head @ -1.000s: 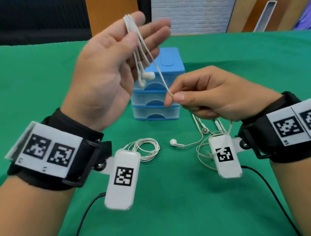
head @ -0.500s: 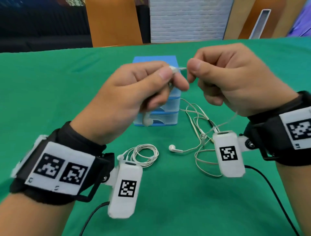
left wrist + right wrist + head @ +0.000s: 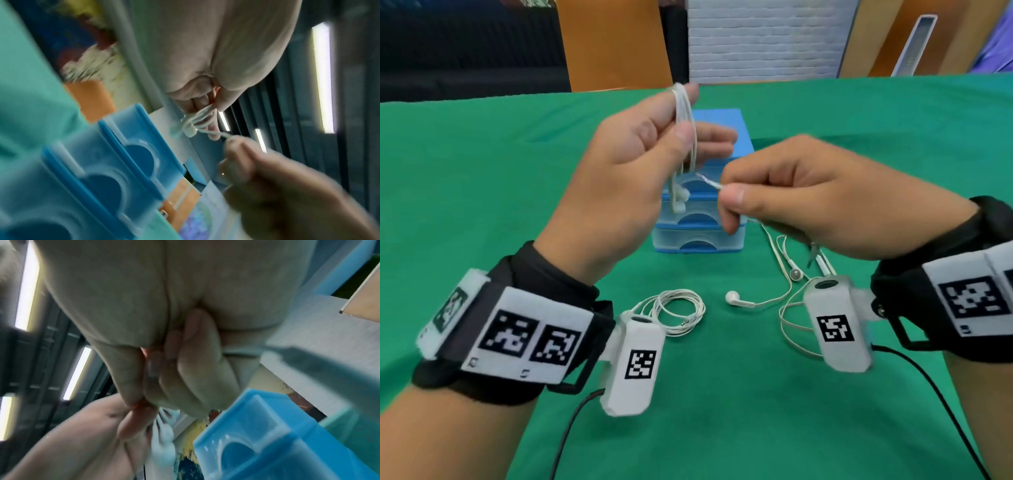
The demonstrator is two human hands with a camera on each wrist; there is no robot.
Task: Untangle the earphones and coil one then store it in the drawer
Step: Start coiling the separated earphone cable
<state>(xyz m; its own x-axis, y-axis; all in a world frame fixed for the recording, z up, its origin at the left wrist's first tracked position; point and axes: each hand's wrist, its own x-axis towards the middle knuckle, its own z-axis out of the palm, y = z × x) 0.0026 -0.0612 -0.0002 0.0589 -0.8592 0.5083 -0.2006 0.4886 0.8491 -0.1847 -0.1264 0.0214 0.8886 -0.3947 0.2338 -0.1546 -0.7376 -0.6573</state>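
Raised again, left hand (image 3: pixel 633 161) holds looped earphones (image 3: pixel 685 137); right hand (image 3: pixel 825 202) pinches cord.

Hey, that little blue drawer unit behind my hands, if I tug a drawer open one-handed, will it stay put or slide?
The blue drawer unit will probably slide or tip: it looks like thin, see-through plastic, so likely light. It stands taller than wide on the green cloth, which may grip a little. Both hands are busy with earphones; steadying its top would likely help.

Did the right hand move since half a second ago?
Yes. The right hand dropped from level with the blue drawer unit's top to its middle drawer, pinching the earphone cable.
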